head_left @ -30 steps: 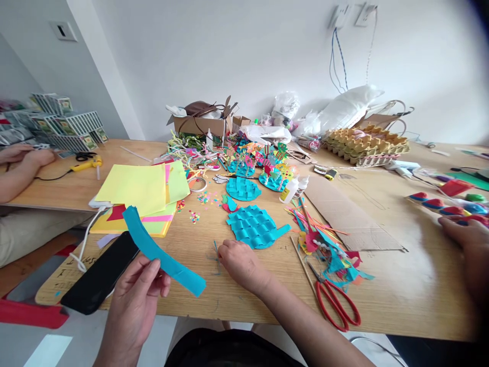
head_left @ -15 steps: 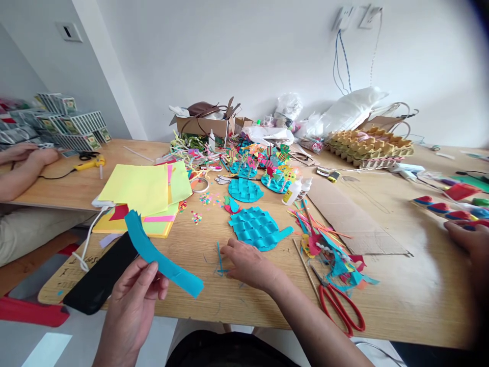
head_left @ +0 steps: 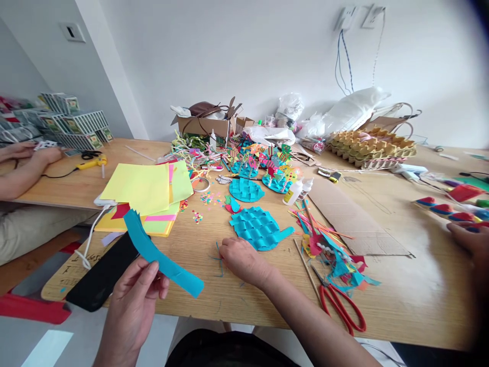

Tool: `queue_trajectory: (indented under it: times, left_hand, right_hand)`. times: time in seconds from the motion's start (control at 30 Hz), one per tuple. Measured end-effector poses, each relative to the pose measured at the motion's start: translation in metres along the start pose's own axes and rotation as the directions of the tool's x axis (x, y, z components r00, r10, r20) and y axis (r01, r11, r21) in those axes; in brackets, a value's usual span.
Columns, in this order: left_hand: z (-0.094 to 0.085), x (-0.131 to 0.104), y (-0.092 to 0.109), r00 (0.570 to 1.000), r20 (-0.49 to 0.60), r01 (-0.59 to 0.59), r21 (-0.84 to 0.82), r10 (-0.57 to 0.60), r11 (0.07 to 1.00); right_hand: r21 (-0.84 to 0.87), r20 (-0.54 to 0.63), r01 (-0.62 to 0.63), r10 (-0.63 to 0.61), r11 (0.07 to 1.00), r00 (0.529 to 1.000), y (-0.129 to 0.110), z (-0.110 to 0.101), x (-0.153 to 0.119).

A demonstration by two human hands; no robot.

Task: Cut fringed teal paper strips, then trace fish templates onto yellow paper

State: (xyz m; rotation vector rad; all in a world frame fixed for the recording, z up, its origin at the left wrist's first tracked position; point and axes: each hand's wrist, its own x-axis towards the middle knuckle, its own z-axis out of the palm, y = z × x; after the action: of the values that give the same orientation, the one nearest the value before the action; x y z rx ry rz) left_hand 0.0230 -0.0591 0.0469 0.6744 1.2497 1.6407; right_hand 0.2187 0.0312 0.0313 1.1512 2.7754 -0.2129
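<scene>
My left hand (head_left: 135, 290) is closed, pinching a small stack of blue paper strips (head_left: 164, 262) between thumb and fingers, raised over the table's front edge. The strips curve and fan apart at their upper end. On the tabletop, my right hand (head_left: 244, 260) has its fingers curled down and closed on thin blue paper scraps (head_left: 220, 267); its fingertips are partly hidden. Just beyond it lies a woven blue paper piece (head_left: 255, 228) with a strip sticking out to the right. A smaller woven blue piece (head_left: 246, 189) is farther back.
Red-handled scissors (head_left: 342, 308) and colored paper scraps (head_left: 336, 260) lie to the right, near a cardboard sheet (head_left: 355, 219). Glue bottles (head_left: 293, 192) stand behind. Yellow paper (head_left: 135, 188) and a black case (head_left: 103, 275) are left. Other people's hands (head_left: 49, 153) work at far left and right.
My right hand has shifted slightly left, its fingers drawn closer together, and the blue scraps beside it have moved a little. My left hand keeps hold of the strips, almost still.
</scene>
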Motion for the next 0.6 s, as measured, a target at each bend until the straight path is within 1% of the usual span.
queue_trajectory:
  times: [0.13,0.27,0.43,0.6]
  left_hand:
    - [0.0,0.0,0.001,1.0,-0.014,0.003,-0.003,-0.003,1.0]
    - [0.001,0.0,0.0,1.0,-0.016,-0.002,-0.002,0.002,1.0]
    - [0.001,0.0,-0.001,1.0,-0.018,0.003,-0.005,-0.004,1.0]
    - [0.002,0.0,0.0,1.0,-0.028,0.004,-0.001,-0.004,1.0]
  right_hand:
    - [-0.001,-0.018,0.091,-0.091,0.996,0.996,0.005,-0.004,0.004]
    - [0.003,-0.006,0.157,-0.157,0.988,0.988,0.01,-0.007,0.009]
    - [-0.01,0.01,0.18,-0.18,0.984,0.984,0.013,-0.002,0.014]
    - [-0.024,0.019,0.188,-0.187,0.982,0.982,0.015,-0.002,0.005]
